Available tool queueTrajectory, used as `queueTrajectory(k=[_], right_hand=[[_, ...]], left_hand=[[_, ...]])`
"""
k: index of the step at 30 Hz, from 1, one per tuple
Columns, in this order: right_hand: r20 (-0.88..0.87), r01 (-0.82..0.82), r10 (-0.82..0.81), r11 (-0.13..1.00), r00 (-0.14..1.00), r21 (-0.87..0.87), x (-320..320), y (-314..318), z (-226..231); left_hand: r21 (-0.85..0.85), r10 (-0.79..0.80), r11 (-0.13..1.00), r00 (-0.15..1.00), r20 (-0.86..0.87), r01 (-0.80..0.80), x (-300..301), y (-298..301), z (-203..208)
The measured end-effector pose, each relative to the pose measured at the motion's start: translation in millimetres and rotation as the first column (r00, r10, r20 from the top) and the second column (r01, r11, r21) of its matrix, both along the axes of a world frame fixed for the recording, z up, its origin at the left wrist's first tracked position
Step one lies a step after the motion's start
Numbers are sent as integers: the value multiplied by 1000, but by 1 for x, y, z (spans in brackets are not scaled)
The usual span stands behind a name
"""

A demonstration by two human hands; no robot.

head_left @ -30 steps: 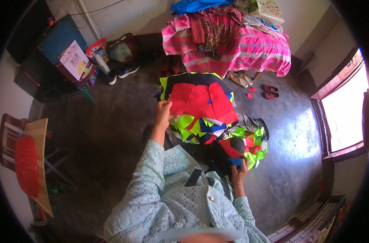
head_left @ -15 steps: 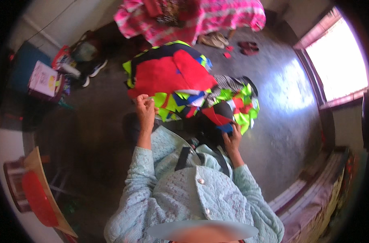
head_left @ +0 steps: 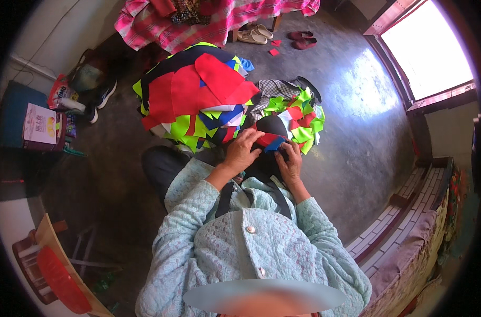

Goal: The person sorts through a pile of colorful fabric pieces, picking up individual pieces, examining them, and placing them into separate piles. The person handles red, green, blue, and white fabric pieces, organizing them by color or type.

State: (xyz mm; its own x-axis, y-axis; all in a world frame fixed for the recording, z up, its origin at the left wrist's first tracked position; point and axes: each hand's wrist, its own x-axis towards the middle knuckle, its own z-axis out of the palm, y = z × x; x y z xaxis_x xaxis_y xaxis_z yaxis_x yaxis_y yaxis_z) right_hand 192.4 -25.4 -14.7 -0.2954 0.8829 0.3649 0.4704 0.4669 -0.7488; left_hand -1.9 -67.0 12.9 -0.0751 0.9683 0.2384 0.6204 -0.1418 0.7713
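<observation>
In front of me, over my lap, my left hand (head_left: 242, 150) has its thumb and fingers closed at the edge of a red cloth piece (head_left: 266, 139). Close beside it, my right hand (head_left: 289, 162) pinches a small blue cloth scrap (head_left: 275, 143). Both scraps lie over dark cloth at my knee, and the two hands are a short gap apart. Just beyond my left hand rises a big heap of cloth pieces (head_left: 183, 90), red and navy on top, with neon yellow, blue and white ones lower down. Fingertip contact on the red piece is partly hidden.
A smaller heap of neon, red and white scraps (head_left: 307, 120) lies to the right beside checked cloth (head_left: 278, 91). Beyond are a pink checked bedcover (head_left: 240, 16), beige shoes (head_left: 253, 35) and maroon shoes (head_left: 303, 40). A red chair (head_left: 63, 277) stands at left.
My left hand has moved right, from the near edge of the big heap to the red cloth beside my right hand. The right hand stays at the blue scrap. The whole view has shifted.
</observation>
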Motion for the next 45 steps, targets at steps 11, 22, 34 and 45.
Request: queueTrajectory(k=[11, 22, 34, 45], right_hand=[[-49, -67, 66, 998, 997, -10, 5, -1, -6], [-96, -98, 89, 990, 991, -100, 8, 1, 0], [-104, -94, 87, 993, 991, -67, 4, -1, 6], [-227, -17, -15, 991, 974, -136, 4, -2, -6]], left_hand=[[55, 1, 998, 995, -102, 5, -1, 10, -19], [115, -159, 980, 987, -24, 160, 5, 8, 2], [107, -174, 978, 982, -71, 181, 13, 5, 3], [-194, 70, 980, 844, 531, 40, -29, 0, 23]])
